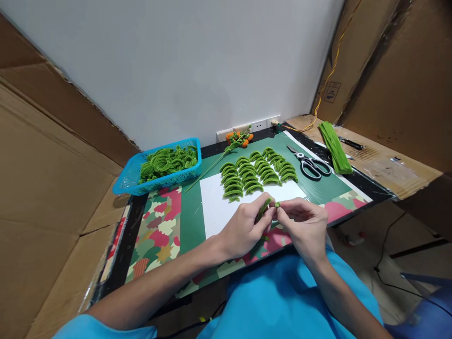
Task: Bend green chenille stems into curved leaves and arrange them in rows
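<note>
My left hand point(247, 226) is closed around a green pipe cleaner point(264, 207), part of which shows between the fingers. At the front of the table, the fingertips of my right hand point(305, 226) pinch a small green end of it, close against the left fingertips. Beyond my hands, several curved green pipe cleaner pieces point(250, 180) lie in columns on a white sheet point(212, 202). My fingers hide most of the held piece.
A blue basket point(162, 181) of looped green pipe cleaners point(169, 162) stands at left. An orange-and-green pipe cleaner flower point(239, 138) lies by the wall. Scissors point(310, 165), a bundle of straight green stems point(334, 148) and a utility knife point(351, 142) are at right. Cardboard walls flank the table.
</note>
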`<state>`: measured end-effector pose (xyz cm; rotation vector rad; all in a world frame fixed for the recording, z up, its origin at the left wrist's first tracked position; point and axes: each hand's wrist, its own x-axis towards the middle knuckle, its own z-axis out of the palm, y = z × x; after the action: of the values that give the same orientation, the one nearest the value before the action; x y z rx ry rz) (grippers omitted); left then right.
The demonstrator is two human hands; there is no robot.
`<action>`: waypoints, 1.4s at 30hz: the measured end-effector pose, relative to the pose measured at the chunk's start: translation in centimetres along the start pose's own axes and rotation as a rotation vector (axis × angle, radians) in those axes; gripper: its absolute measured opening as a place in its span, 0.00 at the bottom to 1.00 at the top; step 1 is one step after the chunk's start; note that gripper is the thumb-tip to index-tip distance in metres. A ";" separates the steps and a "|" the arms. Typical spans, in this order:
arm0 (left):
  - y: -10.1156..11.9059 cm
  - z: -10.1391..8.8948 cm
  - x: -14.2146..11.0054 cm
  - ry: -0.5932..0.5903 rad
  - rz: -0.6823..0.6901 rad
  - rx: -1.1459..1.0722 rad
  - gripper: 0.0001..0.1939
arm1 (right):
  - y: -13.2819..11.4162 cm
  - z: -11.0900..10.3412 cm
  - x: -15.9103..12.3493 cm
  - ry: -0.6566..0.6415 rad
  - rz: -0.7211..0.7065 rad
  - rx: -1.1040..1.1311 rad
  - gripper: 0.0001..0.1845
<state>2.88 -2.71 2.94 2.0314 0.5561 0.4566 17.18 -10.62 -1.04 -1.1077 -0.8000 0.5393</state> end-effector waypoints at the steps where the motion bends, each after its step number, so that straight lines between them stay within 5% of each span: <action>1: 0.0 0.0 0.0 0.015 -0.009 -0.027 0.09 | 0.0 0.0 0.1 -0.028 0.008 0.007 0.02; 22: -0.4 -0.7 1.0 0.091 -0.135 -0.419 0.13 | 0.5 -0.5 0.6 -0.138 0.038 0.064 0.09; 36: -0.3 -1.3 1.5 0.005 -0.204 -0.299 0.14 | 0.4 -1.4 1.3 -0.171 0.131 0.047 0.06; 42: 0.2 -2.2 1.6 -0.041 -0.202 -0.127 0.17 | 0.3 -2.2 1.4 -0.209 -0.031 -0.135 0.08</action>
<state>3.12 -0.37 4.27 1.8378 0.6827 0.3200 19.75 -10.76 -1.41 -1.1736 -1.0463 0.5882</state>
